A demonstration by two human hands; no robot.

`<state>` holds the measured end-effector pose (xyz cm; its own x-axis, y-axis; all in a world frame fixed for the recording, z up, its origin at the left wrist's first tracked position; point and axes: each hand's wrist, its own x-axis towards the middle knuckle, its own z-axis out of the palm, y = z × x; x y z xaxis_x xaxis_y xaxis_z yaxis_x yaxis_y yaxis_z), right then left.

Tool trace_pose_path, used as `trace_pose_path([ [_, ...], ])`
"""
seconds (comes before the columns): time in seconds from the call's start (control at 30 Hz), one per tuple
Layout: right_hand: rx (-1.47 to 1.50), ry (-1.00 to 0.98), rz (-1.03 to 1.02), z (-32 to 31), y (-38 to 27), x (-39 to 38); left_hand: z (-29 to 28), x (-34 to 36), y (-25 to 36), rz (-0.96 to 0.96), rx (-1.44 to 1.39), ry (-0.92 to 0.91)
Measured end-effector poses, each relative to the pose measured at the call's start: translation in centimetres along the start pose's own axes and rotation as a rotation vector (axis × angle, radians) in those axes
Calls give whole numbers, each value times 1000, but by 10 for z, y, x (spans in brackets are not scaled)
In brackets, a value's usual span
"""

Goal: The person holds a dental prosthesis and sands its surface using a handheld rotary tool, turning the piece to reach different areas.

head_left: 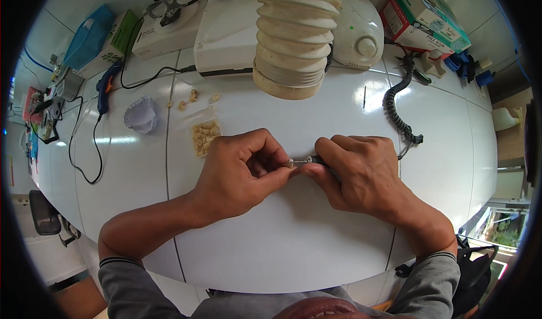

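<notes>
My right hand (364, 172) grips a dark rotary handpiece (317, 159), whose thin metal bit points left. My left hand (237, 166) pinches a small pale tooth-like piece (291, 163) between thumb and fingertips, right at the bit's tip. Fingers cover most of that piece, so I cannot tell whether the bit touches it. Just beyond my left hand lies a clear plastic bag (206, 135) of cream tooth-shaped pieces, partly hidden by the hand. Several loose pieces (193, 95) are scattered behind the bag. Left of them sits a whitish, cup-like moulded form (140, 115).
A wide ribbed hose (296, 36) hangs over the table's far middle. Behind it stand a white control unit (358, 32) and a white box-shaped device (226, 31). A coiled black cord (391, 101) runs at right. A blue gun-shaped tool (105, 90) with its cable lies left.
</notes>
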<state>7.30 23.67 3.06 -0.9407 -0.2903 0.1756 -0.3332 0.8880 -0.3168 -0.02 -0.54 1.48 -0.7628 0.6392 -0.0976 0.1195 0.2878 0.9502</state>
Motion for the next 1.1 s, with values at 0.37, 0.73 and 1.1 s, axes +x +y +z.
trace_pose_path([
  [0.37, 4, -9, 0, 1, 0, 0, 0, 0, 2, -19, -9, -14],
  [0.73, 1, -4, -5, 1, 1, -1, 1, 0, 2, -2, -2, -11],
  [1.1, -1, -3, -5, 2, 1, -1, 0, 0, 2, -2, -4, -13],
])
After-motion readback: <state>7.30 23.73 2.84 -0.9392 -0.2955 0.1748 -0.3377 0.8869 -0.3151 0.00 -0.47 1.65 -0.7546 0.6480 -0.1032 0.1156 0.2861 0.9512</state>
